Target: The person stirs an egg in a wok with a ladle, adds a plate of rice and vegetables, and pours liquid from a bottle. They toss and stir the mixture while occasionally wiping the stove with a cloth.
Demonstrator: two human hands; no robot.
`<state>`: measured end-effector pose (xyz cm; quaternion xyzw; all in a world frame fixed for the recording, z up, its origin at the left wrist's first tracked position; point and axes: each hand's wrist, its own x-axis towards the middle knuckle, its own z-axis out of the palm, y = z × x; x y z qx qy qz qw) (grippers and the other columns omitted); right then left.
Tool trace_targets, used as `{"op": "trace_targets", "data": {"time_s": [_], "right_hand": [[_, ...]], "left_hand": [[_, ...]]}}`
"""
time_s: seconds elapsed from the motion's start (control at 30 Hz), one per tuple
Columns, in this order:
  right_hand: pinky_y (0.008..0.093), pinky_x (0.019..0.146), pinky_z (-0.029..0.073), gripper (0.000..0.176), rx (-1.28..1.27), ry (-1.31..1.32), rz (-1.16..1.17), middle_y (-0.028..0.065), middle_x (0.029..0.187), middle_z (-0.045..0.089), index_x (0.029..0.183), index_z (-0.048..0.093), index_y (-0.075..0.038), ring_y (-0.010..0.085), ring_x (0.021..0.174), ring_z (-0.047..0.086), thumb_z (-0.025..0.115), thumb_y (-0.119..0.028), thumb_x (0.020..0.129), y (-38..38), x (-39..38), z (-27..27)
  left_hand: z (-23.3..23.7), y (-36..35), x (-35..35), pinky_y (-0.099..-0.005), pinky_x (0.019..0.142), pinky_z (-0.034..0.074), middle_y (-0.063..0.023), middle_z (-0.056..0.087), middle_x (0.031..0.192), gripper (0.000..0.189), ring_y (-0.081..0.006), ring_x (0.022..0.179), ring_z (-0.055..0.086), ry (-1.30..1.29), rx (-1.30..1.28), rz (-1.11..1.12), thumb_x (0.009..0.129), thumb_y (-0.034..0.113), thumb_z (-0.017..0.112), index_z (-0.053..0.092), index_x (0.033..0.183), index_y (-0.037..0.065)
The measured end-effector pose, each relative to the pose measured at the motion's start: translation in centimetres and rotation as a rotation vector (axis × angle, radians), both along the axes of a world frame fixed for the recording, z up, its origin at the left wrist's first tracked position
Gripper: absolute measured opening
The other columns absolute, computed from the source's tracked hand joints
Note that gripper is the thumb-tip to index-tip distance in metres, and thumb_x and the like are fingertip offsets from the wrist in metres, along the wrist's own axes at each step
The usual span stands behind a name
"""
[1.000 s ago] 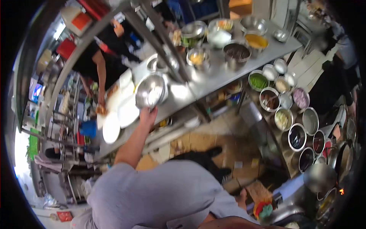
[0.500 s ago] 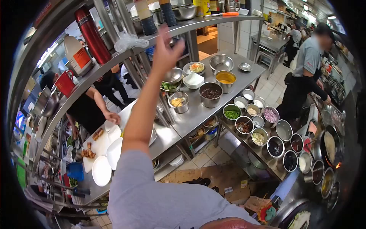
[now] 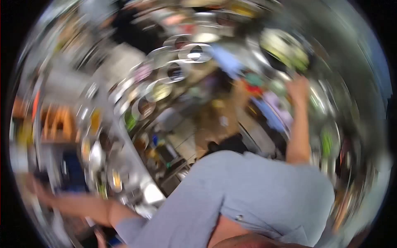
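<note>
Motion smears the whole view. At the far left edge, my left hand [image 3: 36, 187] is stretched out beside a dark blurred object [image 3: 41, 176]; its fingers are not distinct. My right hand [image 3: 297, 89] is at the near edge of a wok [image 3: 271, 62] holding pale yellow-green food [image 3: 285, 46]. Whether the right fingers grip the rim or a handle cannot be made out.
Several round metal containers [image 3: 173, 73] with ingredients stand in the upper middle. A steel counter edge [image 3: 136, 159] runs diagonally at left, with bowls beyond it. Colourful cloths [image 3: 254, 84] lie near the wok. Brown flooring [image 3: 211, 124] shows below.
The view has swung round to the right and blurred. My right arm now shows, its hand by the wok. My left arm, raised toward the shelf bottles before, now extends to the lower left.
</note>
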<state>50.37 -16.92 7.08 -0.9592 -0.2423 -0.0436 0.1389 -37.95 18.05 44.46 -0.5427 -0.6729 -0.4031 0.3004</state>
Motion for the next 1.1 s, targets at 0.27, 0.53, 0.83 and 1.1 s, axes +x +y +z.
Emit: {"op": "trace_targets", "data": {"time_s": [0.27, 0.53, 0.83, 1.1], "right_hand": [[0.0496, 0.098, 0.047, 0.051, 0.087, 0.375, -0.153, 0.0325, 0.119, 0.062, 0.135, 0.049, -0.002, 0.0415, 0.114, 0.062, 0.052, -0.012, 0.084, 0.1, 5.6, -4.9], [0.0440, 0.081, 0.053, 0.054, 0.618, 0.311, -0.038, 0.0273, 0.102, 0.068, 0.130, 0.054, 0.005, 0.0399, 0.092, 0.069, 0.060, -0.023, 0.085, -6.8, 5.6, 0.3], [0.0332, 0.056, 0.050, 0.056, 0.750, 0.449, -0.145, 0.0088, 0.078, 0.064, 0.142, 0.044, 0.000, 0.0161, 0.056, 0.059, 0.060, -0.018, 0.092, -15.1, 0.3, 6.1], [0.0331, 0.055, 0.049, 0.057, 0.750, 0.457, -0.175, 0.0098, 0.079, 0.063, 0.143, 0.043, 0.000, 0.0164, 0.056, 0.059, 0.062, -0.018, 0.092, -15.9, -1.1, 7.3]], "left_hand": [[-12.8, -4.0, 43.0, -0.0329, 0.095, 0.048, -0.0159, 0.061, 0.125, 0.043, -0.0220, 0.110, 0.061, -0.406, -0.406, -1.617, 0.094, 0.009, 0.067, 0.049, 0.132, -0.001], [-16.0, -7.6, 78.8, -0.0484, 0.089, 0.051, -0.0179, 0.069, 0.111, 0.052, -0.0387, 0.104, 0.066, 0.841, -0.395, -1.379, 0.084, 0.028, 0.072, 0.054, 0.130, 0.012], [-11.4, -14.1, 85.5, -0.0452, 0.083, 0.056, -0.0201, 0.072, 0.100, 0.028, -0.0346, 0.096, 0.071, 0.971, -0.506, -1.114, 0.075, 0.026, 0.072, 0.075, 0.094, 0.006], [-8.8, -11.9, 87.6, -0.0448, 0.081, 0.056, -0.0162, 0.073, 0.097, 0.036, -0.0330, 0.095, 0.070, 1.248, -0.429, -1.143, 0.068, 0.034, 0.080, 0.075, 0.095, 0.011]]}}
